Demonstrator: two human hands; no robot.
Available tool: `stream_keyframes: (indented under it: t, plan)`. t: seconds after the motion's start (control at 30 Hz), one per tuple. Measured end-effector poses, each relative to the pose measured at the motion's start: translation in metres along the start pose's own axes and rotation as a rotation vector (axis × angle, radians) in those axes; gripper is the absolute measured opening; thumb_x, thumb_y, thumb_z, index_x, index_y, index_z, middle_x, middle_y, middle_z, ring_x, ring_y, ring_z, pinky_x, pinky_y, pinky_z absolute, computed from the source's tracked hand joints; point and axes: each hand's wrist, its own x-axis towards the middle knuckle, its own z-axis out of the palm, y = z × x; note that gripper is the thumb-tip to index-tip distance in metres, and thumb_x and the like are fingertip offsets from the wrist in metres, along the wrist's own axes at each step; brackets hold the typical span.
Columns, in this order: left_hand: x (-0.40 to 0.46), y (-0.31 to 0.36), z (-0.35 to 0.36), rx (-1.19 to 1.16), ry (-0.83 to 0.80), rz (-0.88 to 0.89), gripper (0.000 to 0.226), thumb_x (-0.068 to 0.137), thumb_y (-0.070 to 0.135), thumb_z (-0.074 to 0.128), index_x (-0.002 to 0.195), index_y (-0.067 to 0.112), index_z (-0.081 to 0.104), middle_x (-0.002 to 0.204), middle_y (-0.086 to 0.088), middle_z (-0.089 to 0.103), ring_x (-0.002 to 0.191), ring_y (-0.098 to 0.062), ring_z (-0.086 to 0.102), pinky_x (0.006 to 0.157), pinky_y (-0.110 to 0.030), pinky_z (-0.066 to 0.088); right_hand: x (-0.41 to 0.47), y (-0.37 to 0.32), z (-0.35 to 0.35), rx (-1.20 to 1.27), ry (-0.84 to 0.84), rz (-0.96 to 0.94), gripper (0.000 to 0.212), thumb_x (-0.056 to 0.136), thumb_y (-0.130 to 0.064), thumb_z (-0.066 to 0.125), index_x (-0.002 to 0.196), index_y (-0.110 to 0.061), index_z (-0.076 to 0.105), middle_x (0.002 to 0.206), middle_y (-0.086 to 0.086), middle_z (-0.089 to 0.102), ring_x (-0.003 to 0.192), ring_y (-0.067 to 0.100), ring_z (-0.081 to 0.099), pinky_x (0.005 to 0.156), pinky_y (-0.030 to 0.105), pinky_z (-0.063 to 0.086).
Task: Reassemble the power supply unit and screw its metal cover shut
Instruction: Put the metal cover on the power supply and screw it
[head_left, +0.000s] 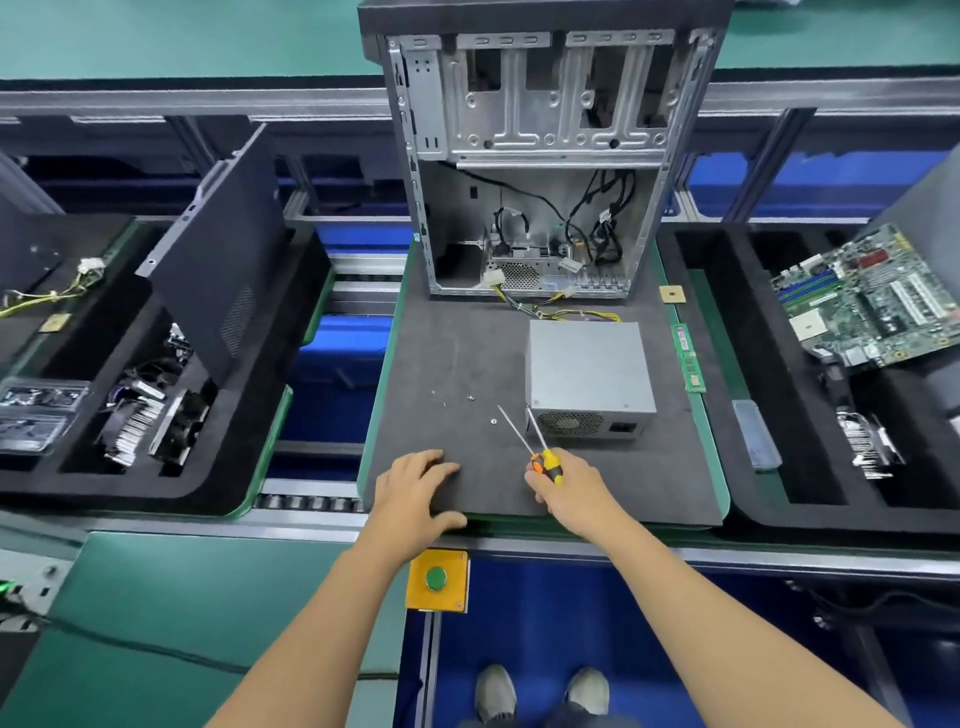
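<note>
Nearest, at 6 o'clock below the surface edge, sits a yellow box with a round green button (436, 578). Just beyond it the left hand (415, 488) lies flat on the dark grey foam mat (441, 364), fingers straight, slightly spread and holding nothing. At its 3 o'clock the right hand (566, 488) has its fingers curled round the orange-and-black handles of two slim screwdrivers (540, 457) — their steel shafts fan out toward 11 o'clock, one tip reaching the front of the grey metal power supply unit (589, 371). That unit rests on the mat at the right hand's 12 o'clock, cover on top, fan grille and socket facing the person. A few small silver screws (493, 421) lie loose on the mat at the unit's 9 o'clock, near the screwdriver tips. Yellow and black wires (571, 313) trail from the unit's far side. A green memory stick (688, 358) lies on the mat just right of the unit. Farther, at 12 o'clock, stands an open silver computer case (535, 156) with black cables inside. Well apart — at 3 o'clock — a green motherboard (872, 301) leans in a black foam tray, and at 9 o'clock a dark side panel (223, 260) leans in another.
</note>
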Motion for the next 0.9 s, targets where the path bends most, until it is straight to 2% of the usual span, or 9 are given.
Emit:
stream_keyframes:
  t: [0.07,0.13,0.23,0.37,0.6,0.9]
  plan:
    - [-0.009,-0.012,0.004,0.167,-0.11,0.095,0.102,0.072,0.066,0.073,0.156,0.036,0.023,0.165,0.007,0.01,0.151,-0.019,0.006,0.12,-0.042,0.008,0.002,-0.002,0.003,-0.014,0.008,-0.016,0.009,0.096,-0.03,0.057,0.09,-0.027,0.062,0.079,-0.001,0.069,0.068,0.007,0.062,0.05,0.008,0.043]
    - [-0.017,-0.02,0.011,0.291,-0.153,0.146,0.124,0.065,0.07,0.075,0.159,0.036,0.001,0.166,0.005,-0.009,0.153,-0.021,-0.008,0.122,-0.044,-0.001,0.003,-0.004,0.006,-0.04,-0.002,-0.038,0.01,0.096,-0.031,0.057,0.089,-0.027,0.061,0.08,0.001,0.069,0.073,0.014,0.065,0.055,0.012,0.047]
    - [-0.022,-0.022,0.016,0.391,-0.154,0.167,0.137,0.063,0.071,0.075,0.155,0.033,-0.019,0.164,0.002,-0.024,0.152,-0.023,-0.019,0.121,-0.044,-0.009,0.005,-0.006,0.014,-0.069,-0.025,-0.051,0.009,0.096,-0.032,0.057,0.089,-0.027,0.061,0.082,0.003,0.069,0.08,0.021,0.068,0.064,0.024,0.05]
    - [-0.024,-0.02,0.018,0.39,-0.128,0.154,0.138,0.067,0.068,0.076,0.152,0.032,-0.026,0.163,0.0,-0.026,0.151,-0.025,-0.021,0.12,-0.044,-0.013,0.004,-0.006,0.019,-0.083,-0.026,-0.045,0.008,0.097,-0.031,0.057,0.09,-0.027,0.061,0.081,0.001,0.069,0.078,0.017,0.068,0.062,0.021,0.049]
    - [-0.025,-0.019,0.026,0.404,-0.105,0.129,0.14,0.07,0.064,0.076,0.143,0.031,-0.039,0.162,-0.004,-0.029,0.15,-0.029,-0.023,0.118,-0.047,-0.016,0.001,-0.006,0.019,-0.075,-0.004,-0.011,0.008,0.097,-0.031,0.056,0.092,-0.028,0.061,0.079,-0.003,0.069,0.066,0.001,0.062,0.049,0.005,0.039]
    - [-0.023,-0.021,0.034,0.427,-0.1,0.128,0.145,0.065,0.063,0.079,0.147,0.026,-0.034,0.164,-0.009,-0.021,0.151,-0.034,-0.018,0.12,-0.053,-0.01,0.002,-0.006,0.019,-0.069,-0.002,0.006,0.006,0.098,-0.029,0.056,0.095,-0.026,0.06,0.081,-0.001,0.068,0.068,0.004,0.062,0.046,0.005,0.039]
